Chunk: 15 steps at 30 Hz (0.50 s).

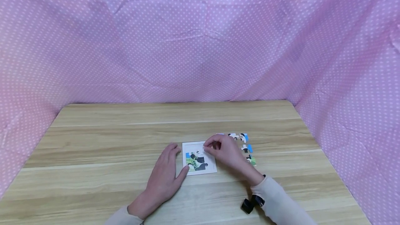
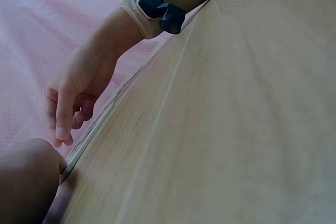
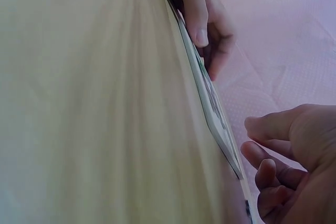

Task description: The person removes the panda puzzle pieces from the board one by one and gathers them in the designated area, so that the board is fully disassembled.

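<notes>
One puzzle board [image 1: 210, 162] points slightly leftward, long axis unclear—left fingers [image 1: 168, 149] extended, right fingers [image 1: 214, 138] parted.

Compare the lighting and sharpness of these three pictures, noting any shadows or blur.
Head view: fairly even light, table reasonably crisp, soft shadow near the right hand; left wrist view: dimmer, left hand dark in the lower corner; right wrist view: table smeared and blurred, puzzle board nearly edge-on and hard to read.
</notes>
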Each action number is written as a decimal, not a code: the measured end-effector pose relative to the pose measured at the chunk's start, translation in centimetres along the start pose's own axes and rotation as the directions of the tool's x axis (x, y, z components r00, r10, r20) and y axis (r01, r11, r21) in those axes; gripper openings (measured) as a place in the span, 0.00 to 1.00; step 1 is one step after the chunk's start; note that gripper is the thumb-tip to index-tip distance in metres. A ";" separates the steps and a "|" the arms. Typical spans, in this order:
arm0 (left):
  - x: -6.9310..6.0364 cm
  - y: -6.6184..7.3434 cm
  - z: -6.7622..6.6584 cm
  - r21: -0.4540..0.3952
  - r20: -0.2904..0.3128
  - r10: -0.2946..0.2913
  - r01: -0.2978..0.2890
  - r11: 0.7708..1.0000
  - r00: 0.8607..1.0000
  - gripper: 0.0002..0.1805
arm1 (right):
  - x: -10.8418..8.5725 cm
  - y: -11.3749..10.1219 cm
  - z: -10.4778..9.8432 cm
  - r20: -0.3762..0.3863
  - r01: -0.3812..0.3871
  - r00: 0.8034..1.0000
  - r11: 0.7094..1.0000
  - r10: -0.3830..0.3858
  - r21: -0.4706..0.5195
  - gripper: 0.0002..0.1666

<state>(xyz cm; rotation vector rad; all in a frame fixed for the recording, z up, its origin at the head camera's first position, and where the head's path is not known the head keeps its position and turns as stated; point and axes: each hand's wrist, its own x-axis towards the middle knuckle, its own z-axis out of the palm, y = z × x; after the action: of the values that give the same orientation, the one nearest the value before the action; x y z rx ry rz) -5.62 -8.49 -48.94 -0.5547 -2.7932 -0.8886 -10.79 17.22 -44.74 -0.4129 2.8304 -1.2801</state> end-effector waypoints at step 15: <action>0.1 -0.2 0.1 0.025 0.001 0.036 -0.036 0.999 0.999 0.23 | 0.0 0.3 1.1 0.025 0.035 0.999 0.999 -0.035 -0.005 0.06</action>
<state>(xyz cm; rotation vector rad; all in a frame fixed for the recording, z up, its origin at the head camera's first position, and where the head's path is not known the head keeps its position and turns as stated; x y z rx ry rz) -5.78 -8.54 -49.11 -0.5991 -2.7816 -0.8452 -10.75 16.61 -45.73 -0.4775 2.8193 -1.2647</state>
